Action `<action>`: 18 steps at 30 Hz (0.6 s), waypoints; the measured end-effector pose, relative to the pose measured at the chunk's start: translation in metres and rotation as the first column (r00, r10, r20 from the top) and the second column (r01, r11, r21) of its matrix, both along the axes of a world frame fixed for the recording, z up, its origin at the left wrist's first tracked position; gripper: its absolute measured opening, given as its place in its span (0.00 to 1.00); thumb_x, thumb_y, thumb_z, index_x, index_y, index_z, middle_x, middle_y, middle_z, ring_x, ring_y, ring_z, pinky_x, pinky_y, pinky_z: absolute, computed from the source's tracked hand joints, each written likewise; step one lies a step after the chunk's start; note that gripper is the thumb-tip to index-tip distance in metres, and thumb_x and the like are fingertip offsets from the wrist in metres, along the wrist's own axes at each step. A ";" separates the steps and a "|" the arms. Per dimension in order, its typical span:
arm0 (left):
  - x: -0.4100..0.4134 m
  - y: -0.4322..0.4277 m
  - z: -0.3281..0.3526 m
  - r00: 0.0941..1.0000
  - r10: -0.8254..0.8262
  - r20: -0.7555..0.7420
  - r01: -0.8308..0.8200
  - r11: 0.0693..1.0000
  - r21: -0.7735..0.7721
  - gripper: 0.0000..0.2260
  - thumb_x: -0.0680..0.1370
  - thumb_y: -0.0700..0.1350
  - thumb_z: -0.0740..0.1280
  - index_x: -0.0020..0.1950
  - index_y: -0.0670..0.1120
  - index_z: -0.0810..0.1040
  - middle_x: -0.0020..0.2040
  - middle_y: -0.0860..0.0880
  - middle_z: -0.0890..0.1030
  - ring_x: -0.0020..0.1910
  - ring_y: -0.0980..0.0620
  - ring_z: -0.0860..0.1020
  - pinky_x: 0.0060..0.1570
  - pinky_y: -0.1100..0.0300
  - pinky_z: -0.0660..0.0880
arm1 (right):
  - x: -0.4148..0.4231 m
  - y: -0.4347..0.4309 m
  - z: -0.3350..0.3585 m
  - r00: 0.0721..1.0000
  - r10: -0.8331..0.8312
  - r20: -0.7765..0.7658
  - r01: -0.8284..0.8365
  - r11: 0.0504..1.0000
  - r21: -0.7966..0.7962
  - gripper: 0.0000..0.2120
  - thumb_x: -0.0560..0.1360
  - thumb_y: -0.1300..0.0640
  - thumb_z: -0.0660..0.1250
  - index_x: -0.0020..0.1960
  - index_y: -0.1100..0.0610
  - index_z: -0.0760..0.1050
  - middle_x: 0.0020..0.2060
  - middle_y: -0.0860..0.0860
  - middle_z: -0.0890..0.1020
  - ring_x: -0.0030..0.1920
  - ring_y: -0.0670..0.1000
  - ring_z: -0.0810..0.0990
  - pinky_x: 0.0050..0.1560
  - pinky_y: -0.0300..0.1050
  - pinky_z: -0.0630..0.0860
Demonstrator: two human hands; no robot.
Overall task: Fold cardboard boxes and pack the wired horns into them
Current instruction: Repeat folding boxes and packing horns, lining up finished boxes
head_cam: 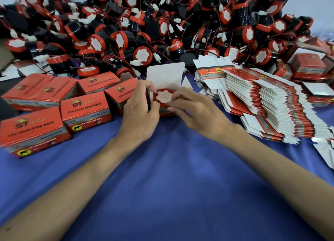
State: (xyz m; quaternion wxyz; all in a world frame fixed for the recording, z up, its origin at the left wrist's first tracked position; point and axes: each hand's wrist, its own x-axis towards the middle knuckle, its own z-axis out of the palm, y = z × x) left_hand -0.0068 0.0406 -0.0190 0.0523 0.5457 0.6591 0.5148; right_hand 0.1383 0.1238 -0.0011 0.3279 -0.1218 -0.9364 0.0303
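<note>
An open red cardboard box (165, 76) stands at the table's middle, its white lid flap raised at the back. A horn (164, 96) with a red rim and white face sits in its mouth, face up. My left hand (140, 105) grips the box's left side, thumb and forefinger curled at the horn's rim. My right hand (195, 107) lies on the right, its fingertips pinching the horn's right edge. The box's lower body is mostly hidden by both hands.
A large heap of wired horns (144, 23) fills the back of the blue-covered table (162, 177). Several closed red boxes (85, 112) stand at the left. A stack of flat box blanks (271, 103) lies at the right, with more boxes (309, 66) behind.
</note>
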 end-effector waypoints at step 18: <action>-0.004 0.001 -0.003 0.994 -0.101 -0.049 0.100 0.995 -0.027 0.25 0.78 0.34 0.63 0.75 0.48 0.66 0.52 0.61 0.72 0.55 0.76 0.66 0.60 0.78 0.61 | 0.020 -0.004 -0.015 0.980 -0.068 -0.187 0.043 0.990 -0.137 0.20 0.74 0.70 0.65 0.65 0.68 0.70 0.63 0.62 0.65 0.61 0.57 0.69 0.61 0.52 0.72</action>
